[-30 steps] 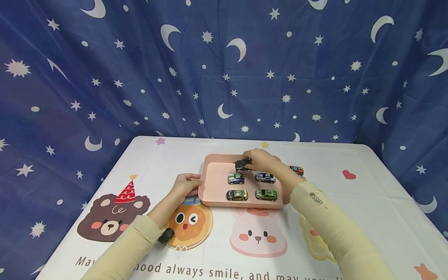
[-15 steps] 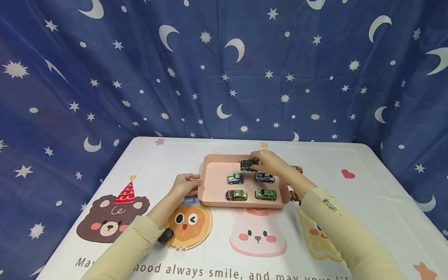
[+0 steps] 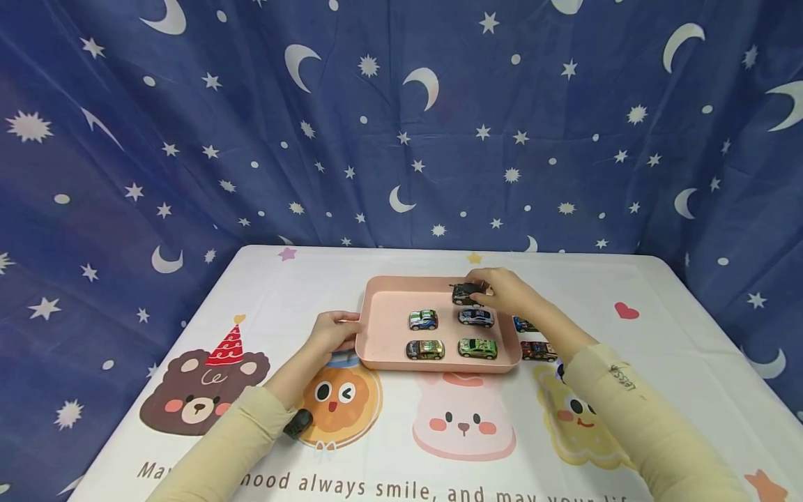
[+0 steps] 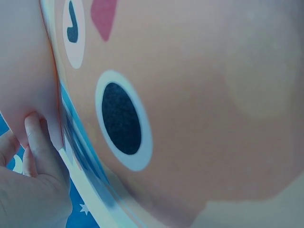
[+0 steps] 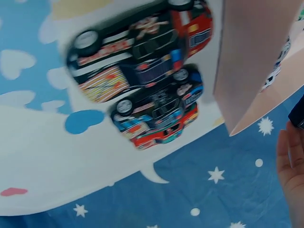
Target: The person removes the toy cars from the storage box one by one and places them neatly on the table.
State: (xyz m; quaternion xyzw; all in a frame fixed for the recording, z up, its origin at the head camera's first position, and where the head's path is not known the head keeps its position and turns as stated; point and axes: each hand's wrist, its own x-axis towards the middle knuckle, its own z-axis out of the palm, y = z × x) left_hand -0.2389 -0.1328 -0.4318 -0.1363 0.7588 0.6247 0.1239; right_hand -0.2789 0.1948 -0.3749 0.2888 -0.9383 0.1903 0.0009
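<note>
A pink tray (image 3: 384, 324) sits mid-table with several small toy cars in it: a blue-white one (image 3: 423, 319), a yellow-green one (image 3: 424, 349), a silver-blue one (image 3: 475, 317) and a green one (image 3: 477, 348). My right hand (image 3: 502, 291) pinches a black toy car (image 3: 465, 293) over the tray's far right corner. My left hand (image 3: 334, 330) grips the tray's left rim, fingers (image 4: 40, 142) curled against the pink wall (image 4: 23, 71). Two more cars lie on the cloth right of the tray (image 3: 538, 351) (image 5: 137, 45), (image 3: 522, 324) (image 5: 159, 111).
The table is covered with a white cartoon-print cloth (image 3: 461, 425). A blue star-and-moon curtain (image 3: 401, 118) hangs right behind the table. A small dark object (image 3: 297, 422) lies by my left forearm. The tray's outer wall (image 5: 251, 61) stands close to the loose cars.
My right hand has carried the black car rightwards along the tray's far edge, from the middle to the right corner. The two cars beside the tray came into view. The left hand stayed put.
</note>
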